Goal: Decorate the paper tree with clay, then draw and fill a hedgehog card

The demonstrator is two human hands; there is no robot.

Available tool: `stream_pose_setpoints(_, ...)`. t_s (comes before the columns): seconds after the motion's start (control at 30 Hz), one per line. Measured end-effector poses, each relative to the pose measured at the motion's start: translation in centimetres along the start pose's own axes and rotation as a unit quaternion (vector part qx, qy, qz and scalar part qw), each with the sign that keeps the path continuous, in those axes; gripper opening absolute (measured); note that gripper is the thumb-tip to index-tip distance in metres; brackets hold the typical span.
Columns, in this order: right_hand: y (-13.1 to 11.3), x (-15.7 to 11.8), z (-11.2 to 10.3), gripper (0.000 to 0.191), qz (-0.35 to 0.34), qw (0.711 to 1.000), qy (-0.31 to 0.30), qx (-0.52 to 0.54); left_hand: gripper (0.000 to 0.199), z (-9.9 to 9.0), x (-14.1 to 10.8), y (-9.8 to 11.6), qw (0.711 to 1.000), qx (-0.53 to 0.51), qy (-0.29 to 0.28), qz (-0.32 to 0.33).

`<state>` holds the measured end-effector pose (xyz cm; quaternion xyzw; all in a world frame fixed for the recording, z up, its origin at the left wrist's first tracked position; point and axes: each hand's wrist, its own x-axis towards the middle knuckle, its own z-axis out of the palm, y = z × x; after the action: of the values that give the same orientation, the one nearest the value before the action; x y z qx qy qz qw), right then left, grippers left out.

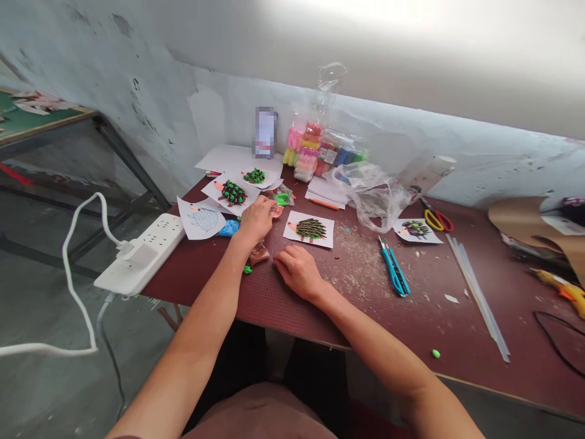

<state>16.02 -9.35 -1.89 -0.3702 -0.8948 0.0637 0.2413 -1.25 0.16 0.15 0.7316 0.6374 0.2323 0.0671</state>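
Observation:
My left hand [257, 218] reaches over the small clay packets, its fingers bent down beside a pinkish packet [276, 211]; what the fingertips hold, if anything, is hidden. My right hand [297, 268] rests on the table's near part with its fingers curled, and whether they hold something is not visible. Just beyond it lies a card with a green-and-brown hedgehog [311, 228]. Between my hands are a brown clay packet [259, 253] and a bit of green clay [247, 269]. A blue packet [229, 228] sits left of my left wrist.
Hedgehog cards [233, 192] and a blue drawing [203, 220] lie left, by a white power strip [159, 238]. Behind stand a phone [265, 132] and bagged coloured clay [308, 152]. A teal cutter [393, 267], scissors [437, 219] and clear glue sticks [479, 299] lie right.

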Motion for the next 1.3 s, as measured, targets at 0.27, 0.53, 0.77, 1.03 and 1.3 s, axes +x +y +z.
stream_pose_setpoints(0.27,0.0,0.0,0.0,0.025,0.014,1.000,-0.007,-0.003,0.033,0.1,0.1,-0.2,1.000,0.019,-0.008,-0.014)
stream_pose_setpoints(0.53,0.2,-0.1,0.2,0.029,0.007,1.000,-0.005,-0.008,0.045,0.4,0.1,-0.5,0.999,-0.025,-0.020,0.020)
stream_pose_setpoints(0.77,0.1,-0.1,0.2,0.027,0.000,1.000,0.003,-0.009,0.039,0.5,0.2,-0.2,0.999,-0.027,-0.012,0.024)
stream_pose_setpoints(1.03,0.1,-0.1,0.1,0.028,0.001,1.000,0.001,-0.006,0.026,-0.3,0.1,0.2,0.999,-0.018,-0.045,0.017)
stream_pose_setpoints(1.3,0.3,-0.1,0.3,0.029,0.007,1.000,-0.007,-0.008,0.028,-0.2,-0.1,-0.1,0.998,0.008,-0.061,0.017)
